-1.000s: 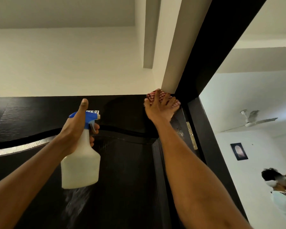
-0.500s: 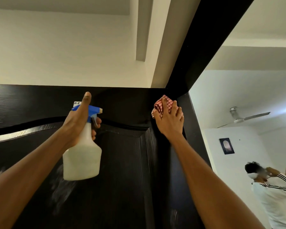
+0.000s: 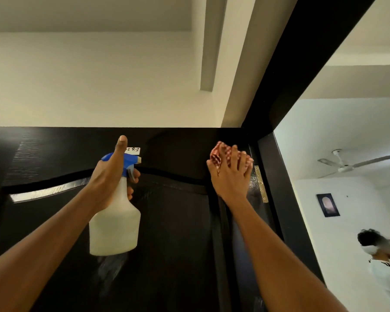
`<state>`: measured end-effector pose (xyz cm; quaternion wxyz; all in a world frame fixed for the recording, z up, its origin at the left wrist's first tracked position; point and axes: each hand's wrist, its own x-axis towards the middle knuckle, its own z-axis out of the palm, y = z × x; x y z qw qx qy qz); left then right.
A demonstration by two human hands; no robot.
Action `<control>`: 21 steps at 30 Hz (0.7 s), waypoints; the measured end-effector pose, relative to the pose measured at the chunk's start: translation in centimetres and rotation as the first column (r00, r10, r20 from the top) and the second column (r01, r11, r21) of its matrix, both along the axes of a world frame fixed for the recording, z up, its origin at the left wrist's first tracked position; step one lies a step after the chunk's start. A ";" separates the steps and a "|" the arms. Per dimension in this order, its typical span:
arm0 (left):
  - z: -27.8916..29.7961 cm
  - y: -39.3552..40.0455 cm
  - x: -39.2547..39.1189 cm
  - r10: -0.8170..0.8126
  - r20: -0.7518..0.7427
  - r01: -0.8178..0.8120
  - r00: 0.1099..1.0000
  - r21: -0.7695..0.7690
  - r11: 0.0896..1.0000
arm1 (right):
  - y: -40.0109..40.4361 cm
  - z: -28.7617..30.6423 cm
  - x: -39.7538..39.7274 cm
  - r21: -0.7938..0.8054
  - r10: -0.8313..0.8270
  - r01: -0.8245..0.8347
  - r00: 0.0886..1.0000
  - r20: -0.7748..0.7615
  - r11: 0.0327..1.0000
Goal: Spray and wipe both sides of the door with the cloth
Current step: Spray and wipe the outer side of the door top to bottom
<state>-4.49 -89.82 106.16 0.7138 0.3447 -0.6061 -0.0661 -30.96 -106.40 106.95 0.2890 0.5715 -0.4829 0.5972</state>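
Spray bottle label reads "R-I" — partly hidden.

everything here is placed from the dark door frame, which slants up to the right across the view. to its left a pale cream wall rises to a white ceiling, crossed by a narrow ceiling beam. through the opening to the right of the frame lies a brighter white room. a ceiling fan hangs there, a small dark framed picture sits on the far wall below it, and a person in white stands lower right.
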 end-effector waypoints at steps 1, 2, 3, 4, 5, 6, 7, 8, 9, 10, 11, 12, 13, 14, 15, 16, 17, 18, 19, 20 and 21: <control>0.0 0.1 0.6 0.001 -0.002 -0.001 1.000 -0.005 1.000 | 0.4 0.3 1.6 0.011 0.020 -0.021 0.996 0.092 1.000; 0.0 0.3 1.3 0.000 -0.004 0.000 1.000 -0.010 1.000 | 0.8 0.4 3.2 0.000 0.042 -0.042 0.993 0.111 0.999; 0.0 0.4 2.1 0.003 -0.008 -0.003 1.000 -0.016 1.000 | 0.9 0.4 4.7 -0.045 0.049 -0.047 0.998 0.044 0.998; 0.0 0.6 2.7 0.011 -0.015 -0.011 1.000 -0.023 1.000 | 0.8 0.3 5.8 -0.105 0.031 -0.040 0.995 -0.090 0.994; 0.0 0.6 3.3 0.018 -0.026 -0.019 0.999 -0.031 0.999 | 0.6 0.1 6.3 -0.149 -0.005 -0.033 0.969 -0.247 0.988; 0.1 0.7 4.1 0.024 -0.043 -0.025 0.999 -0.039 0.999 | 0.3 0.1 6.6 -0.186 -0.032 -0.040 0.929 -0.370 0.982; 0.1 0.9 5.0 0.024 -0.062 -0.027 0.998 -0.041 0.999 | -0.1 -0.1 6.8 -0.219 -0.057 -0.041 0.903 -0.426 0.975; 0.3 1.0 5.9 0.020 -0.089 -0.024 0.996 -0.038 0.999 | -0.3 -0.4 7.1 -0.236 -0.068 -0.036 0.906 -0.418 0.971; 0.6 1.2 7.0 0.023 -0.120 -0.027 0.993 -0.035 0.999 | -0.4 -1.0 7.8 -0.223 -0.054 -0.029 0.933 -0.357 0.974; 0.8 1.3 7.8 0.029 -0.153 -0.034 0.988 -0.030 0.999 | -0.5 -1.7 8.4 -0.194 -0.034 -0.018 0.963 -0.266 0.981; 1.2 1.5 8.6 0.030 -0.187 -0.035 0.982 -0.024 0.999 | -0.5 -2.3 9.4 -0.175 -0.025 -0.006 0.984 -0.176 0.985; 1.5 1.7 9.6 0.021 -0.211 -0.025 0.977 -0.020 0.999 | -0.3 -2.7 10.7 -0.170 -0.025 0.007 0.994 -0.106 0.985; 1.8 1.9 10.5 -0.003 -0.219 0.000 0.976 -0.015 1.000 | 0.0 -3.0 11.9 -0.169 -0.028 0.019 0.998 -0.055 0.985; 2.2 2.0 11.3 -0.033 -0.206 0.032 0.978 -0.009 0.999 | 0.3 -3.0 13.1 -0.167 -0.030 0.026 0.999 -0.022 0.986; 2.5 2.2 12.0 -0.058 -0.178 0.059 0.982 0.000 0.998 | 0.5 -2.9 13.9 -0.158 -0.029 0.028 1.000 -0.003 0.987; 2.7 2.3 12.7 -0.074 -0.147 0.075 0.986 0.005 0.997 | 0.8 -2.8 14.8 -0.148 -0.028 0.028 1.000 0.000 0.989; 3.0 2.5 13.3 -0.083 -0.122 0.084 0.989 0.005 0.996 | 1.0 -2.6 15.5 -0.139 -0.027 0.026 1.000 -0.005 0.990; 3.3 2.6 13.8 -0.089 -0.112 0.091 0.990 0.007 0.996 | 1.2 -2.6 16.2 -0.138 -0.027 0.024 1.000 -0.016 0.990; 3.6 2.6 14.2 -0.092 -0.115 0.094 0.989 0.013 0.996 | 1.4 -2.6 17.1 -0.141 -0.026 0.021 0.999 -0.029 0.990; 3.9 2.7 14.5 -0.087 -0.122 0.091 0.989 0.022 0.996 | 1.6 -2.8 17.8 -0.146 -0.022 0.016 0.999 -0.040 0.989; 4.2 2.7 14.9 -0.085 -0.133 0.090 0.987 0.029 0.996 | 1.8 -2.8 18.7 -0.154 -0.020 0.012 0.999 -0.049 0.988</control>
